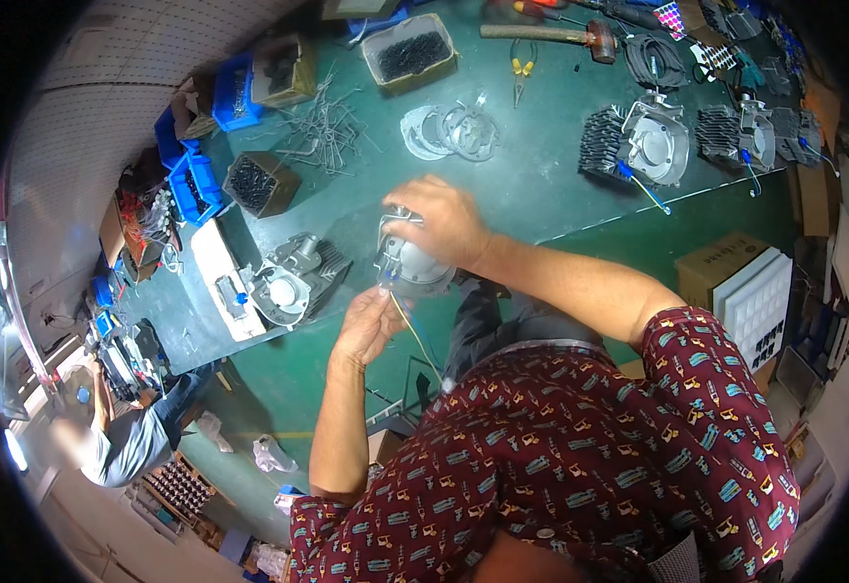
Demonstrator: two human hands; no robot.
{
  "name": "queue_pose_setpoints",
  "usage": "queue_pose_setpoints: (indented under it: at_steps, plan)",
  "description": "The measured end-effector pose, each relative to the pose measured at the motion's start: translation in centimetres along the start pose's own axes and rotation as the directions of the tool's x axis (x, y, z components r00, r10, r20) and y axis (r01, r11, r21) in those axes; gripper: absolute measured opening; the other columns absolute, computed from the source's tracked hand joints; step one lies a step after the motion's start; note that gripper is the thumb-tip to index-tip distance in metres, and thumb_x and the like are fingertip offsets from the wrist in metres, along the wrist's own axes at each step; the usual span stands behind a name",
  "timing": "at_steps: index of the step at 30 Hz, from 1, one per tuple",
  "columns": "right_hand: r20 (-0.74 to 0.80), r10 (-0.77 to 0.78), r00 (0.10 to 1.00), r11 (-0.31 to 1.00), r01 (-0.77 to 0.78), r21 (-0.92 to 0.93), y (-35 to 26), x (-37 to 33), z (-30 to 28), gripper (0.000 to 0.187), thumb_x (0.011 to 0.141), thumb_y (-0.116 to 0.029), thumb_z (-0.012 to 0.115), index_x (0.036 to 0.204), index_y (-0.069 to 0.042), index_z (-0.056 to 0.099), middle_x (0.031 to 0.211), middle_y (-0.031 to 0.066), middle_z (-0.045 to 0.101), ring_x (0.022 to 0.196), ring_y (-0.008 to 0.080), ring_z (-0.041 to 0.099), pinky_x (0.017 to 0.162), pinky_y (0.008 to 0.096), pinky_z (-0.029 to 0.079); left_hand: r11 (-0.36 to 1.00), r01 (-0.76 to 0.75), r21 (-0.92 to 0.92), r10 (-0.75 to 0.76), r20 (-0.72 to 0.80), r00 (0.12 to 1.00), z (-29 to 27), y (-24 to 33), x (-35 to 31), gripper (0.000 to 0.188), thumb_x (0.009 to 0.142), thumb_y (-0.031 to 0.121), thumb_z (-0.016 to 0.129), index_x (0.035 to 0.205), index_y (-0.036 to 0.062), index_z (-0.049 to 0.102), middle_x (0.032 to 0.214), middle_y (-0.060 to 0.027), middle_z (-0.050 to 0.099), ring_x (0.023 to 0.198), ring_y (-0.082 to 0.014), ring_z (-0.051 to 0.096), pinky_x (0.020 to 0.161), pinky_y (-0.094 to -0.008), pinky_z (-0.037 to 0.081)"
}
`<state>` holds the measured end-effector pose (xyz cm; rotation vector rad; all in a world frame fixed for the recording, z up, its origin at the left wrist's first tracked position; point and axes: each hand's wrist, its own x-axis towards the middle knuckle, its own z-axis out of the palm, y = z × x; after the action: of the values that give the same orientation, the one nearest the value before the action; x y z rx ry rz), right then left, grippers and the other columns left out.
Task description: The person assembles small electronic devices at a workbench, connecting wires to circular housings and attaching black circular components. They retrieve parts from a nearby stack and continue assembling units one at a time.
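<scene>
While the right hand (441,222) clamps down over the grey metal part (410,267) above the table (541,185), the left hand (371,321) just below pinches its yellow wire (407,325).

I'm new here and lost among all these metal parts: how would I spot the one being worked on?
Start at the green workbench and find its near edge. There the right hand covers a grey metal housing, with the left hand just below at thin yellow and blue wires. It alone is held; similar parts lie untouched.
</scene>
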<state>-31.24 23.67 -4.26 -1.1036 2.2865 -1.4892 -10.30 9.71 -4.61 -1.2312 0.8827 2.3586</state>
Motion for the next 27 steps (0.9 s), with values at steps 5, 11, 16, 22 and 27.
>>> queue_pose_setpoints:
  at_steps: [5,11,16,22,27]
  plan:
    - [0.006,0.009,1.000,0.999,-0.010,0.034,0.4,0.5,-0.1,0.030,0.080,-0.022,0.078,0.103,-0.004,0.072,0.102,0.0120,0.072,0.092,0.0317,0.066,0.083,0.0401,0.054,0.853,-0.247,0.460,0.224,0.105,0.969,-1.4,0.0,1.7,0.020,0.103,0.020,0.058,0.106,0.0019,0.066,0.084,-0.0032,0.065,0.067,-0.0116,0.058,0.062,-0.0269,0.049]
    - [0.009,0.032,0.999,0.999,-0.032,0.017,0.2,0.7,-0.3,0.029,0.080,-0.022,0.078,0.103,-0.005,0.071,0.099,0.0112,0.072,0.091,0.0308,0.066,0.082,0.0402,0.054,0.098,-0.452,0.887,0.598,0.310,0.739,-0.4,0.6,1.7,0.007,0.089,0.007,0.068,0.089,0.0002,0.068,0.078,-0.0123,0.068,0.070,-0.0289,0.065,0.064,-0.0383,0.051]
    - [0.001,0.002,1.000,1.000,-0.002,0.020,0.3,0.7,-0.3,0.029,0.080,-0.023,0.077,0.102,-0.005,0.071,0.098,0.0114,0.071,0.090,0.0306,0.066,0.081,0.0395,0.054,-0.200,-0.424,0.884,0.570,0.456,0.683,0.2,1.7,1.8,0.006,0.084,0.004,0.070,0.088,0.0005,0.067,0.083,-0.0203,0.067,0.075,-0.0380,0.066,0.070,-0.0441,0.052]
    - [-0.002,-0.009,1.000,1.000,0.009,0.010,0.5,0.8,-0.7,0.029,0.080,-0.023,0.077,0.102,-0.004,0.071,0.099,0.0115,0.071,0.091,0.0307,0.066,0.082,0.0389,0.054,0.616,-0.308,0.725,0.323,0.124,0.938,0.4,1.7,0.4,0.027,0.104,0.020,0.053,0.090,0.0004,0.064,0.070,-0.0056,0.059,0.063,-0.0142,0.056,0.059,-0.0301,0.046]
    - [-0.012,0.015,1.000,1.000,-0.015,0.006,0.5,0.8,-0.8,0.029,0.081,-0.024,0.076,0.101,-0.005,0.071,0.100,0.0115,0.071,0.092,0.0306,0.066,0.082,0.0386,0.054,0.939,-0.159,0.304,0.146,0.066,0.987,-0.1,0.9,1.1,0.028,0.104,0.029,0.055,0.090,0.0057,0.060,0.070,-0.0001,0.052,0.058,-0.0102,0.044,0.051,-0.0248,0.037]
